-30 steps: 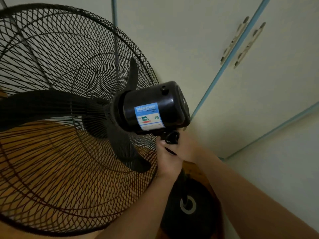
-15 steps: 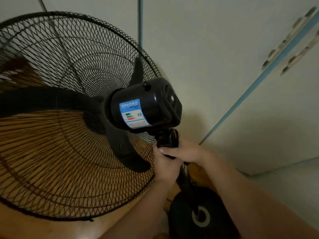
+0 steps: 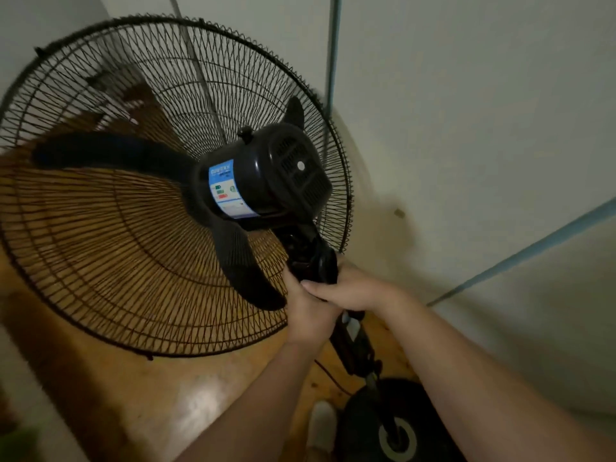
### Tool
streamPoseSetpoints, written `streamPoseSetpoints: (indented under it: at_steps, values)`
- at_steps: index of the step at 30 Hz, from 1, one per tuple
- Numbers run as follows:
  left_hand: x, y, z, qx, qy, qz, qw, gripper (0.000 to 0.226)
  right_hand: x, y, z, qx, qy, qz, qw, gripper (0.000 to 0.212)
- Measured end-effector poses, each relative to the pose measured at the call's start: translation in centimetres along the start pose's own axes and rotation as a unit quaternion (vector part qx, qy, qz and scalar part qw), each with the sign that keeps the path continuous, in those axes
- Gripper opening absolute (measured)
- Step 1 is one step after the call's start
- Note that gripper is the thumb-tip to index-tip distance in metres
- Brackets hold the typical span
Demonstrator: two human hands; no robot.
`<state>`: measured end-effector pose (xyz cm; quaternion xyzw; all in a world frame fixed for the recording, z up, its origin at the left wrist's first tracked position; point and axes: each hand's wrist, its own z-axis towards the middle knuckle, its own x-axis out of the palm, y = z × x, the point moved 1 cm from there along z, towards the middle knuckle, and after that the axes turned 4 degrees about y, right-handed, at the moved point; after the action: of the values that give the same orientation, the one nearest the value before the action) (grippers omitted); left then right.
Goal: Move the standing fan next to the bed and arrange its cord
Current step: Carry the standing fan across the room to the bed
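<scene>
Item: black standing fan (image 3: 200, 181), seen from behind and above, filling the left and centre of the frame.

- Wire guard (image 3: 100, 235): round, black, spanning the left half; three dark blades (image 3: 240, 261) inside it.
- Motor housing (image 3: 283, 168): centre of frame, vented rear cap, blue and white label (image 3: 226, 195) on its side.
- Neck (image 3: 313, 258): directly below the housing. The left hand (image 3: 308, 315) and right hand (image 3: 353, 290) are both clenched round it, right above left and overlapping it, with the right thumb laid across the left.
- Control panel (image 3: 350, 328): pale buttons, just under the hands.
- Pole (image 3: 375, 378): runs down to the lower right.
- Base (image 3: 360, 428): round, dark, with a pale ring where the pole enters, at the bottom right.
- Cord (image 3: 328, 376): thin, dark, curving beside the pole; its ends cannot be made out.

Surroundings: glossy wooden floor (image 3: 186, 395) at lower centre; pale cabinet doors (image 3: 466, 128) with blue trim (image 3: 333, 45) across the upper right; a foot in white (image 3: 321, 425) beside the base.
</scene>
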<state>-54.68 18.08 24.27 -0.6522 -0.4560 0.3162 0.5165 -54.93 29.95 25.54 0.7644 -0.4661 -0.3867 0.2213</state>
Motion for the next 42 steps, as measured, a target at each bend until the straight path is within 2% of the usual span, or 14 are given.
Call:
streamPoseSetpoints:
  at_steps: [5,9,16,18,21,23,25,28,29,32,33,36,40,42]
  values:
    - [-1.0,0.4,1.2,-0.001,-0.026,0.025,0.999,0.078,0.5,0.8,0.9,0.013,-0.006,-0.038,0.999,0.101]
    - [-1.2,0.5,1.5,-0.019,-0.063,0.016,0.998,0.082,0.6,0.9,0.9,0.005,0.027,0.047,0.999,0.095]
    - [-0.6,1.2,1.9,-0.029,-0.108,0.018,0.994,0.082,1.0,-0.9,1.1,0.001,0.057,0.138,0.989,0.102]
    - [-0.7,1.2,2.1,-0.029,-0.115,0.019,0.993,0.082,1.4,-2.6,0.7,0.008,0.035,0.186,0.982,0.092]
    - [-1.0,1.0,2.5,-0.027,-0.122,0.022,0.992,0.085,2.4,-4.7,0.3,0.036,-0.045,0.258,0.964,0.057]
    - [-1.0,1.0,2.7,-0.024,-0.124,0.021,0.992,0.088,3.0,-5.3,0.4,0.052,-0.086,0.266,0.959,0.048]
    - [-1.0,1.1,3.0,-0.020,-0.128,0.015,0.991,0.089,3.4,-5.1,0.6,0.053,-0.099,0.267,0.957,0.054]
    - [-0.8,1.2,3.4,-0.019,-0.136,0.021,0.990,0.088,3.5,-5.4,1.6,0.063,-0.100,0.284,0.952,0.093]
    - [-0.8,1.3,3.5,-0.019,-0.138,0.021,0.990,0.089,3.5,-5.5,1.9,0.074,-0.093,0.291,0.949,0.092]
    - [-0.9,1.4,3.8,-0.022,-0.143,0.019,0.989,0.092,3.1,-5.4,2.6,0.107,-0.070,0.252,0.959,0.037]
    - [-1.0,1.3,3.9,-0.022,-0.145,0.018,0.989,0.092,2.9,-5.3,2.9,0.111,-0.061,0.237,0.963,0.032]
    - [-1.2,1.3,4.2,-0.019,-0.156,0.025,0.987,0.091,2.8,-4.9,3.9,0.117,-0.048,0.237,0.963,0.050]
    - [-1.6,1.7,4.6,-0.021,-0.164,0.004,0.986,0.091,4.0,-4.5,5.2,0.088,-0.002,0.286,0.954,0.094]
    - [-1.5,1.9,4.6,-0.021,-0.179,-0.008,0.984,0.087,4.8,-4.4,5.7,0.072,0.003,0.310,0.948,0.081]
